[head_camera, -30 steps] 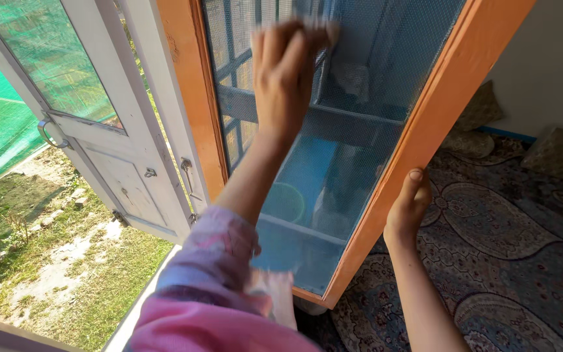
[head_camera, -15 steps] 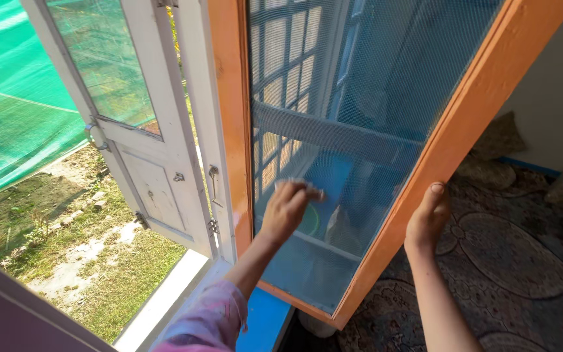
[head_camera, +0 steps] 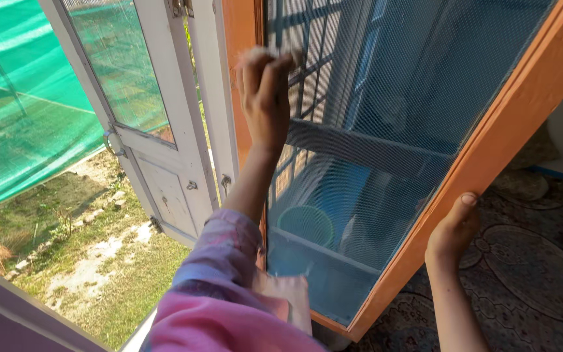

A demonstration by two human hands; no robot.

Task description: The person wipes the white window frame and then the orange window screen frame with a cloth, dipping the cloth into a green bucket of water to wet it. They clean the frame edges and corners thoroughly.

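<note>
Mesh screen [head_camera: 386, 98] in its orange wooden frame [head_camera: 490, 163] takes up most of the right half of the view, swung open into the room and leaning at a slant. Going from the left: green shade netting [head_camera: 14, 111] hangs outside over a patch of grass and dirt, then comes a white window shutter [head_camera: 144, 124] with a glass pane on top and a metal handle on its edge, opened outward. Next is the left hand [head_camera: 265, 94], raised with a pink sleeve [head_camera: 219, 287] trailing down the arm. It's pressed against the screen near the frame's left upright, fingers bunched around a small pale cloth [head_camera: 255, 55], though that part is blurry so it's hard to make out much. Through the mesh, a round green tub [head_camera: 305, 225] shows down low, plus a blue surface beside it. Further right, the right hand [head_camera: 454, 228] grips the frame's right edge, thumb on the front face and fingers wrapped behind it. Under that hand lies a patterned carpet [head_camera: 535, 274] on the floor.
</note>
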